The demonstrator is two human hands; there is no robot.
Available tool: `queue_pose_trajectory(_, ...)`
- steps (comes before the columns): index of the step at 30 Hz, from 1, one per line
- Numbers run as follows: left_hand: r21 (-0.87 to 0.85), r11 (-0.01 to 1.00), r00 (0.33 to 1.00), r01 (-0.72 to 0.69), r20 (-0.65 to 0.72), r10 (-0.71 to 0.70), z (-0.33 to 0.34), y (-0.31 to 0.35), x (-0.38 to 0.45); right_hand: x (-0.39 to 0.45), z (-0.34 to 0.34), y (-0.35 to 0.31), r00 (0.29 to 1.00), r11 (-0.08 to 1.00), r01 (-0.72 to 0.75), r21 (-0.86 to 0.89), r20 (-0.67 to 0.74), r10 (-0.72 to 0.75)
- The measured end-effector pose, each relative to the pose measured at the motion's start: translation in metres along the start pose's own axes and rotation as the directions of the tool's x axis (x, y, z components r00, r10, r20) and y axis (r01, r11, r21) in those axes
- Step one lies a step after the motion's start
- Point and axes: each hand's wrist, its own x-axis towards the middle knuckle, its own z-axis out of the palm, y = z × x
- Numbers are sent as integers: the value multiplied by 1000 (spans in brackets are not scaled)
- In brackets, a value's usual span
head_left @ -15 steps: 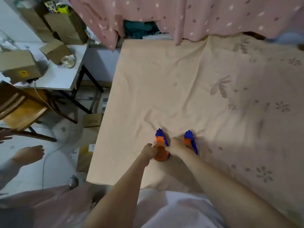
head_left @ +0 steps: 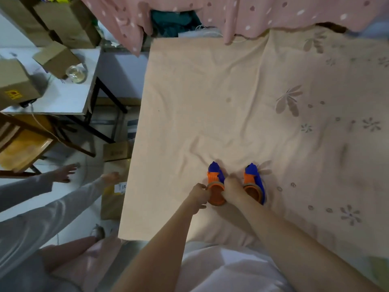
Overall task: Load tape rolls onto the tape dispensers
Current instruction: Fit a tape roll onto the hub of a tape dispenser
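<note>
Head view: two blue-and-orange tape dispensers lie side by side on the bed sheet [head_left: 210, 102], toward 6 o'clock. Left hand [head_left: 197, 196] and right hand [head_left: 232, 191] pinch the tape roll [head_left: 216, 194] seated on the left dispenser [head_left: 214, 175], fingers closed on its rim; right dispenser [head_left: 255, 182] at 3 o'clock beside them.

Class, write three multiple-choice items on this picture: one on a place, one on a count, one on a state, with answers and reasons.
1. Where do the tape dispensers lie?
A. on the grey side table
B. on the beige sheet
C. on the floor

2. How many dispensers show?
A. one
B. two
C. four

3. What are both hands doing?
A. gripping the left dispenser
B. resting flat
C. holding a box

Answers:
1 B, both lie on the sheet.
2 B, left dispenser and right dispenser.
3 A, left hand and right hand flank its orange round end.
</note>
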Motion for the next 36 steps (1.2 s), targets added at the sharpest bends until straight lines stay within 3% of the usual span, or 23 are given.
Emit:
queue_pose_trajectory(2,-59,998,1000,-5,-5,5,-6,0,0,-1,-4,2,999,1000,0,-14,45,1)
queue_pose_trajectory(4,-184,983,999,-31,4,32,-12,4,-1,-3,-14,2,1000,1000,30,9,-3,-30)
queue_pose_trajectory(9,-344,932,977,-111,136,167,-14,30,-19,-24,-54,13,995,954,67,292,-87,-44)
queue_pose_trajectory(15,-423,894,844,-148,417,337,27,63,-38,-79,-95,41,971,885,111,452,-238,0)
queue_pose_trajectory(24,-275,945,765,-179,565,309,153,90,-84,-169,-131,137,878,823,23,568,-405,255)
queue_pose_trajectory(29,-281,946,789,-161,540,294,225,85,-115,-209,-133,199,829,778,31,628,-451,330)
queue_pose_trajectory(36,-261,924,696,-278,608,381,347,68,-149,-263,-135,320,755,734,53,677,-508,415)
